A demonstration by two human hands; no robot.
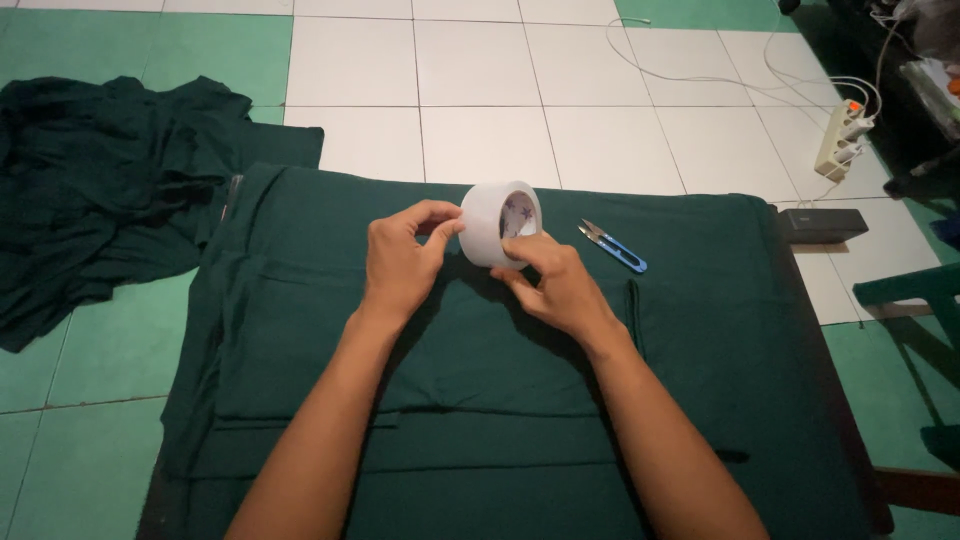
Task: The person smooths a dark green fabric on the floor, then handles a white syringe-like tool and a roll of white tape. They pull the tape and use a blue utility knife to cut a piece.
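One roll of white tape (499, 223), one pair of blue-handled snips (613, 246), two hands, left (402, 262) and right (553, 285). One folded green cloth (700, 340), one crumpled dark cloth (100, 180), one power strip (842, 138), one small black box (822, 224).

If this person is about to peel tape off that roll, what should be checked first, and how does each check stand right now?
1. Roll of tape held off the cloth: ok, right hand grips it from below.
2. Left hand at the roll's outer face: ok, thumb and forefinger pinch there.
3. Tape end lifted free: cannot tell, fingers hide it.
4. Thread snips within reach: ok, just right of the roll on the cloth.
5. Folded green cloth lying flat: ok, only shallow creases.
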